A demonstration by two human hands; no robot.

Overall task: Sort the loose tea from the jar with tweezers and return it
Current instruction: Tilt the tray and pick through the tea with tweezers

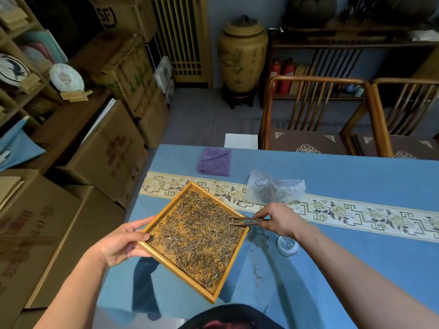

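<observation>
- My left hand (118, 243) holds the square, shallow wooden tray with a yellow-orange frame (177, 273) by its left corner; thumb lies on the rim, fingers curl beneath; the grip is firmly on the tray, which tilts and hangs partly past the left edge of the bench.
- The loose tea (197, 236) lies spread across the tray floor in a thin, uneven layer; long, slender, needle-like leaves, dark brown mixed with paler golden strands; it is denser toward the middle and right, with bare orange floor showing near the left and lower rims.
- My right hand (281, 222) pinches a pair of slim brown wooden tweezers (247, 221); the grip is narrow, closed round the handle end; the two tips stand slightly apart over the tray's right corner, right at the tea; whether they hold a leaf I cannot tell.
- A small clear glass jar (288, 245) stands on the blue cloth-covered bench (344, 269) just under my right wrist; a few stray stems (257, 276) lie on the cloth near it.
- A crumpled clear plastic bag with dark tea inside (275, 189) rests on the patterned cream runner (356, 216) beyond my right hand; a folded purple cloth (214, 161) lies further back.
</observation>
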